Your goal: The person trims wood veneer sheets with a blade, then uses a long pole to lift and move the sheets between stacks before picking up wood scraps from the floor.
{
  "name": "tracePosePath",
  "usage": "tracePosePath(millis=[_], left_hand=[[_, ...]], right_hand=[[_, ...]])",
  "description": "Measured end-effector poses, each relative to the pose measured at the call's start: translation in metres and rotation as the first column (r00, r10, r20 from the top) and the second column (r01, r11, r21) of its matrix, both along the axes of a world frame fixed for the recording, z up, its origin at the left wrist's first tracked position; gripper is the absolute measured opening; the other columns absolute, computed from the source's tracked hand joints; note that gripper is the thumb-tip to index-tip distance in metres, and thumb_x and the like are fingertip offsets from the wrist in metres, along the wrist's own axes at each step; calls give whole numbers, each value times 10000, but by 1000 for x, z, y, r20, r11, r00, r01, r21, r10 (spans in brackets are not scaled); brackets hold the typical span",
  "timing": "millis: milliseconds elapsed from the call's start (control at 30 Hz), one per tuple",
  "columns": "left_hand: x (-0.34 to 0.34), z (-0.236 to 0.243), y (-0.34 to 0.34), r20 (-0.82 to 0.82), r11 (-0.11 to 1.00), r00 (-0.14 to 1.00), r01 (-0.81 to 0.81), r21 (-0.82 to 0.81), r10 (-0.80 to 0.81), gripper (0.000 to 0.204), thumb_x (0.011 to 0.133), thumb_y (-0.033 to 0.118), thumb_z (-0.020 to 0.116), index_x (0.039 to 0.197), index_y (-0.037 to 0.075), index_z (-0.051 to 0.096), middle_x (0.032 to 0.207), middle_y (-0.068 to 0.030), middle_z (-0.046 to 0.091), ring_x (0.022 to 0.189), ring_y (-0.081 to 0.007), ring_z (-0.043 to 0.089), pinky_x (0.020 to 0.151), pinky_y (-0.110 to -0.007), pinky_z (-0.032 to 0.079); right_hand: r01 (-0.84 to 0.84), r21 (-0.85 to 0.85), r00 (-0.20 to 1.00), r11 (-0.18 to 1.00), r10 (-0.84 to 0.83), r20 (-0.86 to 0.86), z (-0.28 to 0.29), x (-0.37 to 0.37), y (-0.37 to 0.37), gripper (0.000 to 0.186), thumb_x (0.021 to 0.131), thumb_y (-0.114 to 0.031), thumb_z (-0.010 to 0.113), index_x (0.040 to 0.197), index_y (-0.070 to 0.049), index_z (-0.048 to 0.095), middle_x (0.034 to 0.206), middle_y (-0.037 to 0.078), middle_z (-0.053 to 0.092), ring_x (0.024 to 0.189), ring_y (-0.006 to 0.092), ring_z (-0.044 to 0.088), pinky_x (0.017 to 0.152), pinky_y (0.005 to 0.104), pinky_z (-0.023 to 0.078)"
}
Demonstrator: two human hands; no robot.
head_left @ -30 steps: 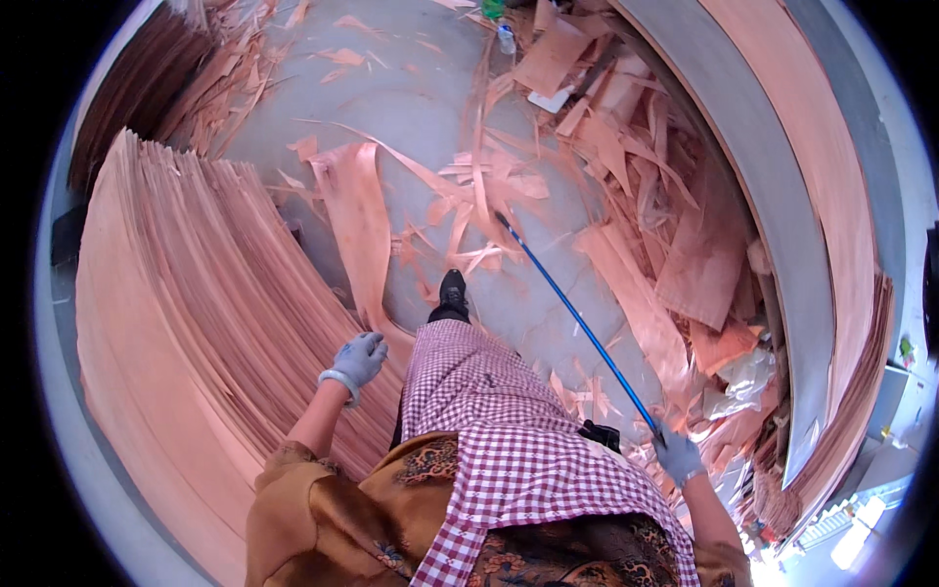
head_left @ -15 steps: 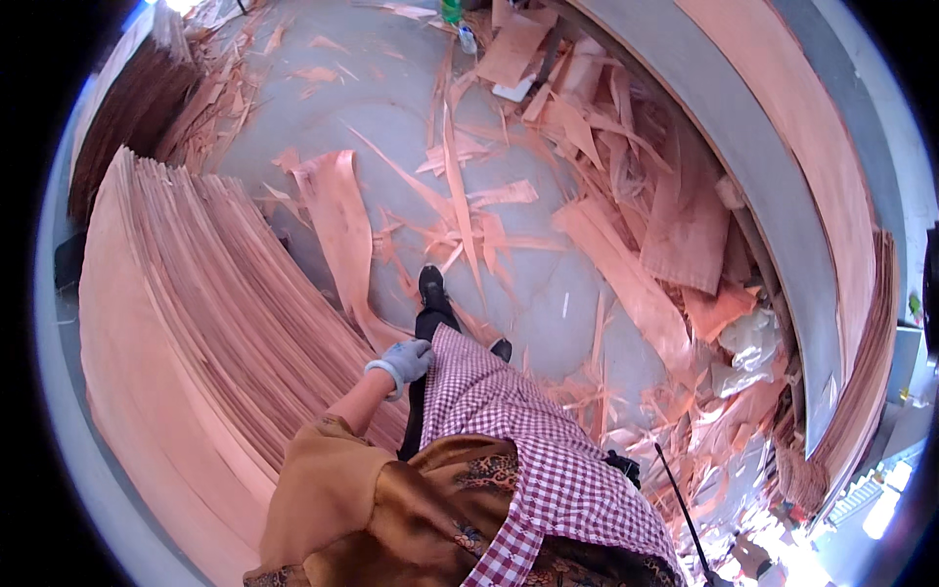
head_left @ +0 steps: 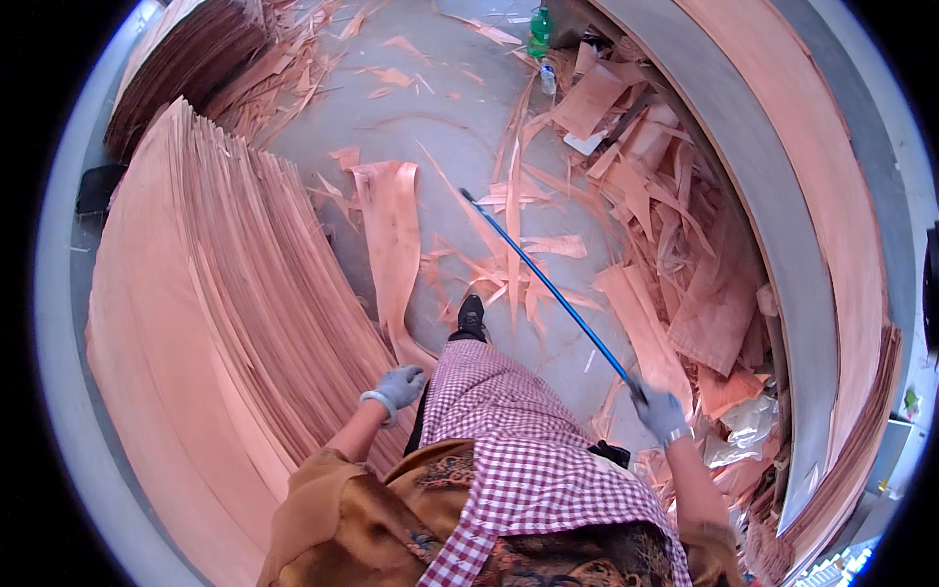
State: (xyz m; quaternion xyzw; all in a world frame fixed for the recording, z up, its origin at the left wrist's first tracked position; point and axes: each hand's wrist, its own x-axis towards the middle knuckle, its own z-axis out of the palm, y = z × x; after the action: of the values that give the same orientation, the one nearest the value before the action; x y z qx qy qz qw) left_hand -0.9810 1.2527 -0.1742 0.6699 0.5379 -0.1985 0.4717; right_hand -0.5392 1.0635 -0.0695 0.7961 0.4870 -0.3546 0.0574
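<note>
My right hand (head_left: 662, 413), in a grey glove, is closed around the dark grip of a long thin blue rod (head_left: 559, 295). The rod slants up and left over the floor, its dark tip above the scattered scraps. My left hand (head_left: 399, 385), gloved too, hangs loosely by my apron (head_left: 489, 391), with nothing visible in it and its fingers partly bent. It is nearest to a big stack of thin reddish wood veneer sheets (head_left: 264, 274) on my left. A long curled veneer strip (head_left: 391, 245) lies just beyond that hand.
Torn veneer scraps (head_left: 719, 303) are heaped on the right, with clear plastic wrap (head_left: 748, 430) among them. Behind the heap runs a long raised grey edge (head_left: 782, 186) bearing more veneer. A green bottle (head_left: 539, 32) stands far ahead, and another veneer stack (head_left: 186, 64) is at far left.
My right hand has come in from the lower right with the rod, which now reaches forward and left across the floor. My view has shifted left; my left hand stays beside the stack.
</note>
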Motion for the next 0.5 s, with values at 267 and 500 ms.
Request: tracePosePath(millis=[267,500], left_hand=[[-35,17,33,-9,983,986,-166,84,167,388,880,306,481,1149,37,559,1158,-176,563,1088,-318,525,927,-369,403],[-23,-5,30,30,988,988,-151,36,150,369,866,317,490,1114,59,580,1088,-194,586,1033,-343,546,897,-387,422]], right_hand=[[-178,-90,971,980,190,147,-34,35,162,317,850,-225,490,1161,-258,538,909,181,621,814,361,606,717,442,479],[90,-134,987,987,-70,147,-24,91,68,335,862,-333,472,1189,-283,524,953,179,625,879,367,603,775,460,473]])
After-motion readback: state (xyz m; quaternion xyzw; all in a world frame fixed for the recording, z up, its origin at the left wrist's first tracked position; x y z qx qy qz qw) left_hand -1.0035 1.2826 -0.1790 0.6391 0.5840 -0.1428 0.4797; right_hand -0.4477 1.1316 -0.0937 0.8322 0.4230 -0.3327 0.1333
